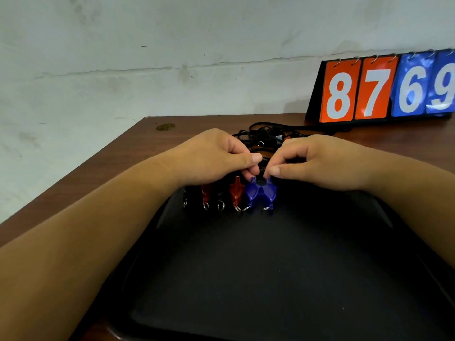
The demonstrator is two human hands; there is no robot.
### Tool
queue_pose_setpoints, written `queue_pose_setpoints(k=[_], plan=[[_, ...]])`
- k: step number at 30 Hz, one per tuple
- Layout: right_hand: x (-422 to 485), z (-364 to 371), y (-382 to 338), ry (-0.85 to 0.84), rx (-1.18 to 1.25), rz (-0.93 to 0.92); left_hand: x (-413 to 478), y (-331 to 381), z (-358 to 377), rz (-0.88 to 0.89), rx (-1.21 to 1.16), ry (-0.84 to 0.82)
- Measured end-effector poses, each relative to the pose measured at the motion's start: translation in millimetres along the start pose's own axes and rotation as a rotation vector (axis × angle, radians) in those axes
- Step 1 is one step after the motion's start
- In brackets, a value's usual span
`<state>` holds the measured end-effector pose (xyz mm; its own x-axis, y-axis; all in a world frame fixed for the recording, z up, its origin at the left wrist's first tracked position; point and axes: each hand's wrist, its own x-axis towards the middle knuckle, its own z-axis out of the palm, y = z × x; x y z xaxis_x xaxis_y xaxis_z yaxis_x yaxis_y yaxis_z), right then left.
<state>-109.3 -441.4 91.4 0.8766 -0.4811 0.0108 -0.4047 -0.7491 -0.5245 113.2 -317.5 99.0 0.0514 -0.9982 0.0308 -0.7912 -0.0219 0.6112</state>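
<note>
A row of small plastic whistles with metal key rings lies along the far edge of a black tray (270,267). Two are translucent red (236,193) (206,194), two translucent blue (251,194) (269,193), and dark ones between them are hard to make out. My left hand (216,156) pinches the top of the left blue whistle. My right hand (317,161) pinches the top of the right blue whistle. Both blue whistles touch each other and rest on the tray.
A tangle of black lanyards (266,136) lies on the brown table (123,156) behind my hands. A flip scoreboard (384,87) reading 8769 stands at the back right against the white wall. The table's left edge runs diagonally.
</note>
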Motion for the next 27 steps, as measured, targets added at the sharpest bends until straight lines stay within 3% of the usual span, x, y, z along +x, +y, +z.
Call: queue_pose_setpoints(k=[7, 11, 18, 27], plan=[[2, -19, 25, 0.357, 0.083, 0.18, 2, 0, -1, 0.021, -0.018, 0.055], [2, -28, 46, 0.482, 0.105, 0.279, 2, 4, -7, 0.008, -0.065, 0.114], [3, -25, 65, 0.514, 0.071, 0.291, 5, 27, -15, -0.012, -0.015, 0.149], [12, -21, 71, 0.459, 0.052, 0.255, 80, 53, -7, 0.06, 0.363, 0.109]])
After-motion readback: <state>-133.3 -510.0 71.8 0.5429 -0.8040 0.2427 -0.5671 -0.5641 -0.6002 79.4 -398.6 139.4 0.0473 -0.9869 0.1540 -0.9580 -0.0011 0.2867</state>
